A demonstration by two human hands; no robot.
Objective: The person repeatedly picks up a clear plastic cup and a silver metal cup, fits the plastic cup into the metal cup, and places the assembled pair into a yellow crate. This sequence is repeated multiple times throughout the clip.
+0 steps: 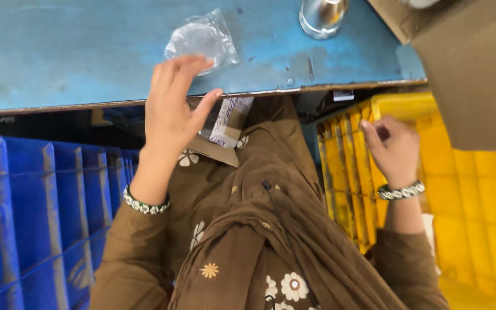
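A: Entry one, the left hand (173,106). How is it to be recorded?

B: Released, nothing held. The fingers (170,72) are spread and raised at the edge of the blue table (58,51), with the thumb laid against that edge. The clear plastic bag (202,39) is found just beyond the fingertips, up and slightly to the right of them; the tips overlap its near corner in this view, but contact cannot be told. A round transparent piece is seen inside it. The bag lies flat, its longer side running aslant away from the hand.

A: Which hand is listed as nearer to it?

B: The left, by far. The right hand (394,149) is well apart, low and to the right, curled at the rim of the yellow crate (477,189). Its fingers are bent inward; whether something small is pinched cannot be told.

A: Packages and labels, outward from the left hand?

B: Just below its thumb, a brown cardboard piece (216,150) with a white label (231,117) bearing writing is noted, under the table edge. Further up and right, a shiny metal cup (322,16) stands on the table. Beyond that, a large brown cardboard box (472,69) fills the upper right corner, above the crate. A small white sticker (344,95) is fixed under the table edge. To the left of the hand, a blue crate (35,218) is entered.
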